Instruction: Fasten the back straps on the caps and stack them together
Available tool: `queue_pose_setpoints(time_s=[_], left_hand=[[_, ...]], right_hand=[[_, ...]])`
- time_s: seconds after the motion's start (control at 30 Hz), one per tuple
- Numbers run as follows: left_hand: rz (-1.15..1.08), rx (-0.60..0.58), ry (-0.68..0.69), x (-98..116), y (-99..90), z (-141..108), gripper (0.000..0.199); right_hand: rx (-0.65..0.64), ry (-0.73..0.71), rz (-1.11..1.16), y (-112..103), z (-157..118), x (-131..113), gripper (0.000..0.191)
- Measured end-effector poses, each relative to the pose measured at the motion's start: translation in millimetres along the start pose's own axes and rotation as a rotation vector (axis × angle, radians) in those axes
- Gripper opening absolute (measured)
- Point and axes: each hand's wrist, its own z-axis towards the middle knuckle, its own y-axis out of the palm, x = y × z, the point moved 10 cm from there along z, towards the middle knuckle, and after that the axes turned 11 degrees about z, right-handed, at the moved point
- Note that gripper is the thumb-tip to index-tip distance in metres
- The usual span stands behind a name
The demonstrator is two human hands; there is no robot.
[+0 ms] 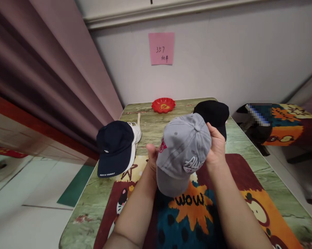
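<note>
A grey cap (183, 145) with white lettering and a red patch is held up over the table, its brim pointing down toward me. My right hand (216, 147) grips the cap's right side, fingers partly behind it. At the cap's left side is my left hand (153, 157), thumb raised and the other fingers hidden behind the cap. On the left of the table, a navy cap (114, 143) lies over a white cap (137, 133). Behind my right hand, a black cap (211, 112) rests at the table's back right.
A red scalloped dish (163, 105) sits at the back of the green table (80, 214). A colourful mat (249, 180) covers the table's front middle. A pink note (161, 48) is on the wall. Purple curtains hang at left; another mat and a dark seat are at right.
</note>
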Motion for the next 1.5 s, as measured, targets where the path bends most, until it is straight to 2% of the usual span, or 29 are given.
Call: queue_pose_setpoints(time_s=[0.1,0.2,0.3,0.37,0.47,0.53,0.63,0.7,0.73,0.87,0.97,1.07,1.17,1.23,1.3,1.37,1.43,1.5], left_hand=[[-0.135,0.009,0.028,5,17.4,9,0.098],[-0.193,0.024,0.021,19,33.6,15,0.092],[-0.208,0.096,0.061,41,33.4,16,0.081],[-0.206,0.190,0.141,60,21.0,14,0.075],[-0.180,0.323,0.262,87,-3.2,8,0.075],[-0.147,0.354,0.314,100,-13.8,4,0.079],[-0.069,0.378,0.379,116,-23.6,-3,0.084],[-0.015,0.397,0.409,124,-27.9,-7,0.085],[0.001,0.401,0.419,127,-29.3,-7,0.085],[-0.043,0.441,0.476,132,-34.1,-4,0.069],[-0.129,0.461,0.437,118,-33.1,7,0.059],[-0.171,0.349,0.206,85,-16.5,26,0.071],[-0.156,0.141,-0.045,54,10.7,34,0.097],[-0.121,0.028,-0.119,46,24.2,33,0.103],[-0.070,-0.024,-0.147,44,29.7,31,0.098],[-0.016,-0.033,-0.171,41,29.3,31,0.089],[0.033,-0.021,-0.198,37,26.2,32,0.078],[0.070,-0.003,-0.225,32,22.7,32,0.067]], right_hand=[[0.009,-0.029,-0.075,0,-1,-2,0.017],[0.013,-0.096,-0.192,0,-1,-5,0.023],[0.033,-0.114,-0.398,-6,0,-4,0.031],[0.073,-0.037,-0.589,-14,0,3,0.035],[0.084,0.177,-0.838,-24,-7,20,0.059],[0.000,0.343,-0.952,-21,-16,37,0.066],[-0.214,0.561,-1.054,-8,-35,65,0.060],[-0.307,0.628,-1.010,1,-43,78,0.054],[-0.315,0.625,-0.945,5,-43,82,0.053],[-0.195,0.451,-0.588,17,-30,74,0.046],[-0.070,0.251,-0.392,19,-21,51,0.037],[-0.029,0.041,-0.329,23,-18,18,0.034],[-0.057,-0.190,-0.262,25,-13,-24,0.033],[-0.031,-0.336,-0.183,12,-6,-57,0.028],[0.070,-0.452,-0.111,-17,3,-88,0.020],[0.265,-0.508,-0.084,-62,12,-109,0.014],[0.561,-0.492,-0.099,-114,12,-118,0.010],[0.684,-0.506,-0.096,-146,12,-122,0.012]])
